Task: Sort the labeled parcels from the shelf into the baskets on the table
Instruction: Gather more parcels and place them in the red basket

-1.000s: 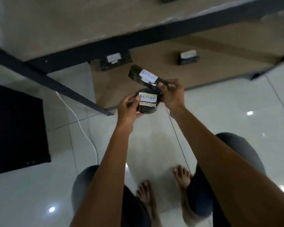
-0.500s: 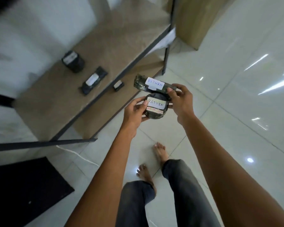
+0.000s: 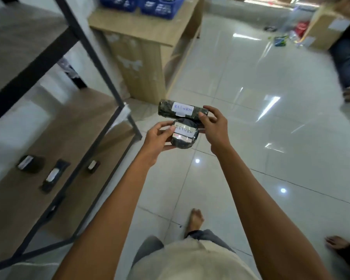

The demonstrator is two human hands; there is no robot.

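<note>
Two hands working right of shelf (image 3: 85,118): left hand (image 3: 160,136) gripping round parcel (image 3: 183,141), right hand (image 3: 214,126) pinching long parcel (image 3: 183,109) touching behind it, both labelled RETURN. Blue baskets (image 3: 160,6) sitting on table (image 3: 150,37) beyond shelf.

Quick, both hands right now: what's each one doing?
Left hand: holding the round RETURN parcel.
Right hand: holding the long RETURN parcel.
</note>
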